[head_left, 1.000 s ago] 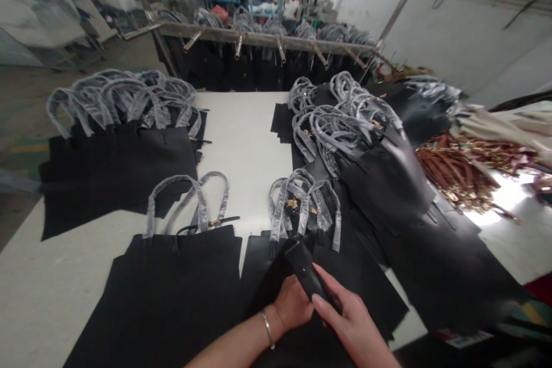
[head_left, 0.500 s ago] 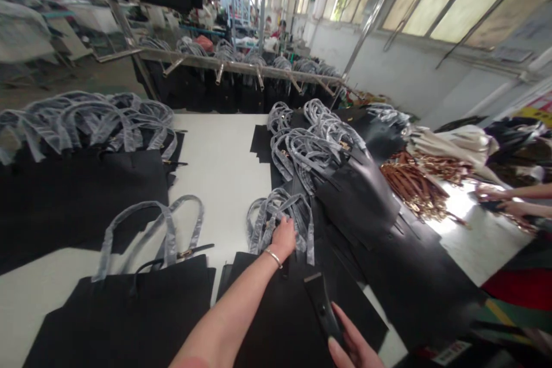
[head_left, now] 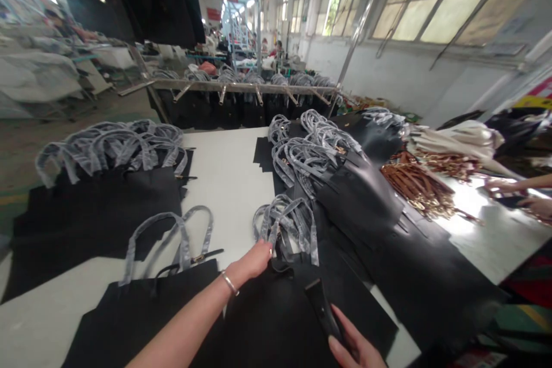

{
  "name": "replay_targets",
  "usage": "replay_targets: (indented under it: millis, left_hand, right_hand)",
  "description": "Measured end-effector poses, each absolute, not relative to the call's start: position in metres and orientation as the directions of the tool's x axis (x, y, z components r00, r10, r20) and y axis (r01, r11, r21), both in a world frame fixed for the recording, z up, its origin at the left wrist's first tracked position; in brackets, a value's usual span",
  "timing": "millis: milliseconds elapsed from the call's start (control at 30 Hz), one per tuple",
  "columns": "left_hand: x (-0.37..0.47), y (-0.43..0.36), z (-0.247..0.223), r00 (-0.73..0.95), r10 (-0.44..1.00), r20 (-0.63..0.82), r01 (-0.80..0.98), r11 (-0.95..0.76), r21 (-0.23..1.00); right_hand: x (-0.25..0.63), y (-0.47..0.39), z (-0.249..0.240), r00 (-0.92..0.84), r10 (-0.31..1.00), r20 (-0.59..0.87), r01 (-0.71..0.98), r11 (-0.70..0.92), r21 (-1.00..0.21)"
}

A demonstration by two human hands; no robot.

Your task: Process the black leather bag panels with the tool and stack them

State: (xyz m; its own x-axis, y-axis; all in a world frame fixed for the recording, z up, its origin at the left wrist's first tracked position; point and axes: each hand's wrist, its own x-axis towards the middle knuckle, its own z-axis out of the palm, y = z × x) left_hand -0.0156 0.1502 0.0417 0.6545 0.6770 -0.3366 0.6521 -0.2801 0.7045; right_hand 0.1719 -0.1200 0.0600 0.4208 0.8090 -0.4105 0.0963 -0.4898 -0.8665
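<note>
My left hand (head_left: 257, 257), with a silver bangle at the wrist, is closed at the top edge of a black bag panel (head_left: 276, 316), by the base of its plastic-wrapped handles (head_left: 287, 218). What its fingers pinch is too small to make out. At the lower right my right hand (head_left: 356, 342) is wrapped round a black handheld tool (head_left: 322, 307), its flat head pointing up and left over the panel. Another black bag (head_left: 146, 316) with wrapped handles and a buckled strap lies to the left.
Stacked black bags (head_left: 103, 207) lie at the left of the white table (head_left: 224, 167), with more (head_left: 362, 190) at the right. Brown straps (head_left: 414, 184) and another person's hands (head_left: 513, 190) are further right. A metal rack (head_left: 241, 87) stands behind.
My left hand has moved left and down from among the handles to the panel's top edge. My right hand still holds the tool in nearly the same place. The view has tilted up slightly.
</note>
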Motion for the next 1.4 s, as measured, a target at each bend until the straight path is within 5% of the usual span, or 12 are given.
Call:
replay_targets:
  millis: [200, 333, 467, 1000, 1400]
  left_hand:
    - [-0.068, 0.065, 0.023, 0.615, 0.529, -0.585, 0.608, 0.155, 0.779]
    - [-0.064, 0.010, 0.019, 0.593, 0.569, -0.570, 0.440, 0.363, 0.821]
    - [-0.052, -0.014, 0.021, 0.564, 0.659, -0.499, 0.082, 0.556, 0.827]
    - [-0.042, -0.020, 0.029, 0.519, 0.741, -0.426, -0.093, 0.545, 0.834]
    - [-0.038, -0.028, 0.032, 0.529, 0.652, -0.544, -0.195, 0.717, 0.670]
  right_hand:
    - [0.160, -0.118, 0.088, 0.322, 0.781, -0.535, 0.056, -0.580, -0.813]
    - [0.156, -0.118, 0.100, 0.215, 0.754, -0.621, 0.007, -0.637, -0.771]
    - [0.152, -0.118, 0.106, 0.106, 0.719, -0.687, -0.042, -0.687, -0.725]
    - [0.147, -0.108, 0.122, 0.015, 0.661, -0.751, -0.211, -0.732, -0.648]
    - [0.144, -0.103, 0.125, 0.024, 0.657, -0.753, -0.198, -0.736, -0.648]
